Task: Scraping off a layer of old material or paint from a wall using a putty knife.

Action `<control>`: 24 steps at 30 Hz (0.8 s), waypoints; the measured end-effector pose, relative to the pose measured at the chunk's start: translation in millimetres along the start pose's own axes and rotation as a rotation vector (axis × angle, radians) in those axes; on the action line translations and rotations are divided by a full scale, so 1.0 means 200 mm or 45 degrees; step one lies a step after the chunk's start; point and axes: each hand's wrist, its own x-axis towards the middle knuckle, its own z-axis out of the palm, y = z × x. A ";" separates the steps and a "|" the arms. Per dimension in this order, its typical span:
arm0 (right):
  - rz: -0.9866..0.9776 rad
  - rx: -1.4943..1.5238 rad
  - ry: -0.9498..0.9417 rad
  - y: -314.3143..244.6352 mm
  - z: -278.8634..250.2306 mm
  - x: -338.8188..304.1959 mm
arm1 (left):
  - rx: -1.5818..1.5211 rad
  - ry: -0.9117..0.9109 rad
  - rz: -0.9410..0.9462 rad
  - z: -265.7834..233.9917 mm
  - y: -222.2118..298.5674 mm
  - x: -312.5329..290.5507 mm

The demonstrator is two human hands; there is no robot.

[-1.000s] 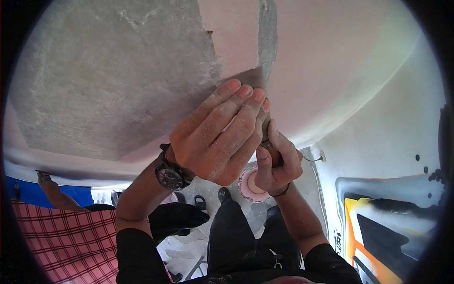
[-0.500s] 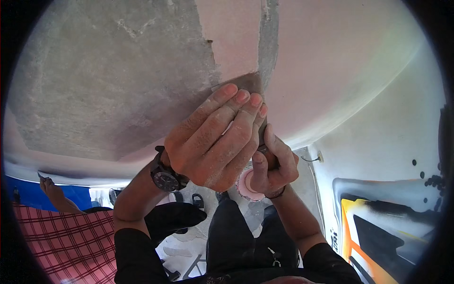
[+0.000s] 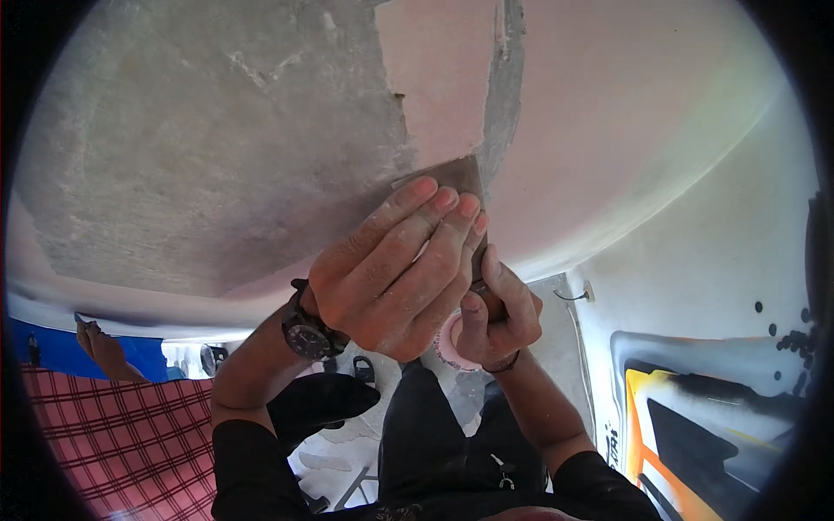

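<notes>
A wide, flat putty knife [image 3: 459,177] lies against a wall [image 3: 434,104] patched in pink and grey. My right hand [image 3: 504,326] is closed round its handle, low on the blade. My left hand [image 3: 391,269], dusty and with a black watch on the wrist, lies over the blade with its fingers stretched out and pressed on it. The fingertips are near the blade's upper edge, beside the border of grey and pink. Much of the blade and handle is hidden by my hands.
On the left, another person in a plaid garment [image 3: 113,434] has a hand [image 3: 102,349] raised at the wall with a thin thing in it. Below my hands is a round pink container [image 3: 448,347]. A painted side wall [image 3: 695,260] with a cable [image 3: 569,297] stands right.
The putty knife and both hands sit slightly lower in the picture. The wall has shifted down and right in view. My grip looks the same.
</notes>
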 end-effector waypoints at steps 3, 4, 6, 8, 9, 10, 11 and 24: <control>-0.028 0.025 0.041 -0.02 0.02 0.04 | 0.018 0.057 0.058 -0.01 -0.04 0.05; -0.025 0.017 0.048 -0.02 0.02 0.04 | 0.019 0.054 0.057 -0.01 -0.04 0.04; -0.020 0.012 0.055 -0.03 0.02 0.03 | 0.020 0.012 0.034 -0.02 -0.02 0.01; -0.056 -0.063 0.030 -0.03 0.01 0.00 | 0.017 0.030 0.028 -0.01 -0.01 -0.01; -0.061 -0.062 0.029 -0.03 0.02 0.01 | 0.009 0.045 0.022 0.00 -0.02 -0.01; -0.038 -0.039 0.043 -0.02 0.03 0.03 | 0.008 0.047 0.020 -0.01 -0.03 0.01; -0.016 -0.017 0.056 -0.03 0.03 0.04 | 0.021 0.072 0.042 -0.01 -0.06 0.05; 0.042 -0.009 0.050 -0.11 0.04 0.08 | -0.001 0.056 -0.010 -0.06 -0.06 0.04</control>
